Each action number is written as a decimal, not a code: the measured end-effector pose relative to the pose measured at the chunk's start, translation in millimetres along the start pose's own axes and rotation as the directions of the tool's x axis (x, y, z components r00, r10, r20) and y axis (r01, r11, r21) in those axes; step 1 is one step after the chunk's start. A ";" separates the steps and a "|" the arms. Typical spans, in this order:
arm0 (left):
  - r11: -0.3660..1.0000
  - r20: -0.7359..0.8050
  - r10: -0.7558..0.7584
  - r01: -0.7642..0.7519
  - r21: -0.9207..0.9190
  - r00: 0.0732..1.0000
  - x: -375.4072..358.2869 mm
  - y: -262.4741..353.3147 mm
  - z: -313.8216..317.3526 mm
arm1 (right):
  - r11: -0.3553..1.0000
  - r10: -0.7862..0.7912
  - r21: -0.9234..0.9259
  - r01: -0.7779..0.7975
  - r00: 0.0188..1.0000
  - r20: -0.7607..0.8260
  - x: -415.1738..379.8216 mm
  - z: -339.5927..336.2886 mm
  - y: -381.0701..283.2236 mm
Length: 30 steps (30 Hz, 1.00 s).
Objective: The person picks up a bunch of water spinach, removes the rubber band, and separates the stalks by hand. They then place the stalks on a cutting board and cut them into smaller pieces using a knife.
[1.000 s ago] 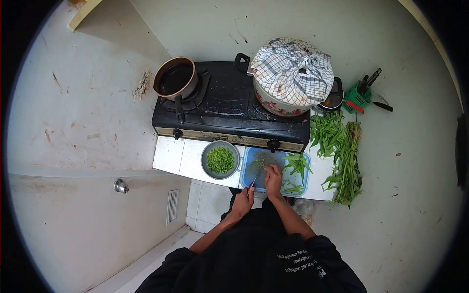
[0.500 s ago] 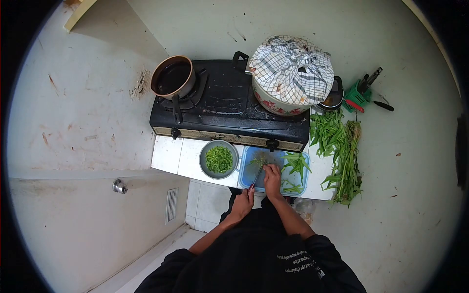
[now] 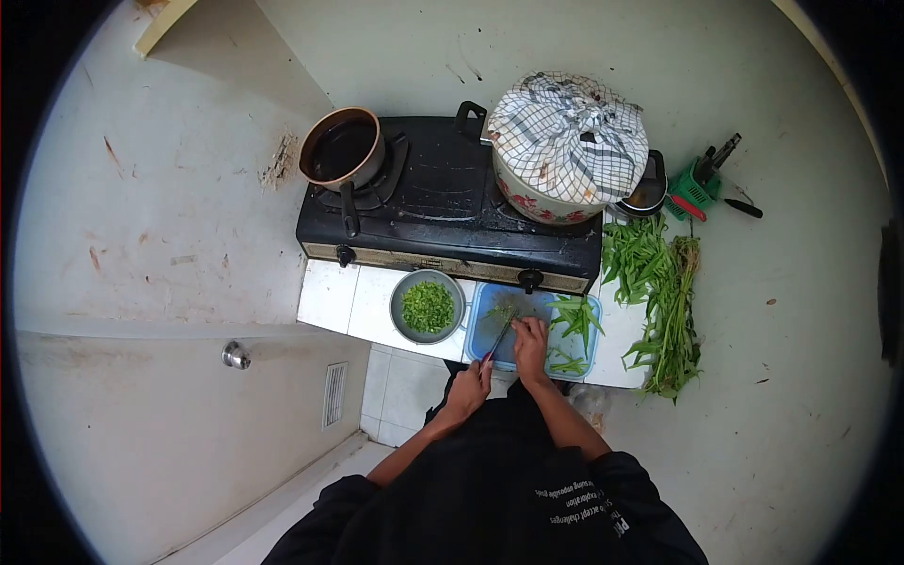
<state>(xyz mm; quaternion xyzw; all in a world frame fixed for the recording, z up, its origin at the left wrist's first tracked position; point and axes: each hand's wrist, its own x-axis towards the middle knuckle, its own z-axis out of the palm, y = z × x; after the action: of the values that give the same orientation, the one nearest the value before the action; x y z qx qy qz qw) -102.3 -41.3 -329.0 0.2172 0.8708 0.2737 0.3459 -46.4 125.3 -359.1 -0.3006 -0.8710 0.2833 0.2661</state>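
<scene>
My left hand [image 3: 466,391] is closed round the red handle of a knife [image 3: 496,347], whose blade points up and right over a blue tray [image 3: 477,354]. On the tray my right hand [image 3: 530,350] has its fingers bent and pressed together beside the blade. Chopped green bits [image 3: 503,311] lie at the knife's tip; what the right fingers pinch looks like green stems, mostly hidden. Leafy greens [image 3: 574,317] and cut stems [image 3: 565,362] rest on the tray's right side. Left of it stands a grey bowl [image 3: 396,320] of chopped greens [image 3: 427,307].
Behind the tray is a black two-burner stove [image 3: 443,184]. It carries a saucepan [image 3: 348,151] and a large pot [image 3: 541,205] topped with a checked cloth [image 3: 570,132]. A heap of leafy greens [image 3: 670,301] lies right, near a green basket [image 3: 692,188] of utensils.
The whole view has shifted slightly to the right. Both hands stay over the tray in nearly the same pose, the knife still beside the right fingers.
</scene>
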 end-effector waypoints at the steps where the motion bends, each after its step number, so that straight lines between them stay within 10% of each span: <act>1: 1.000 -0.028 0.004 -0.004 -0.007 1.000 5.3 1.2 3.0 | 1.000 -0.014 0.005 0.014 1.000 0.004 0.6 0.3 0.0; 30: 0.999 -0.005 0.014 -0.014 -0.051 1.000 -5.1 5.5 7.7 | 0.998 0.015 0.068 -0.013 1.000 -0.024 -2.0 2.5 7.1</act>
<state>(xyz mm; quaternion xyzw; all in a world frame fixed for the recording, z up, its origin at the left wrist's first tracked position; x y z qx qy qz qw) -92.3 -37.5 -327.8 0.2137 0.8627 0.2990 0.3473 -44.0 127.8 -366.1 -0.3009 -0.8554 0.3107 0.2848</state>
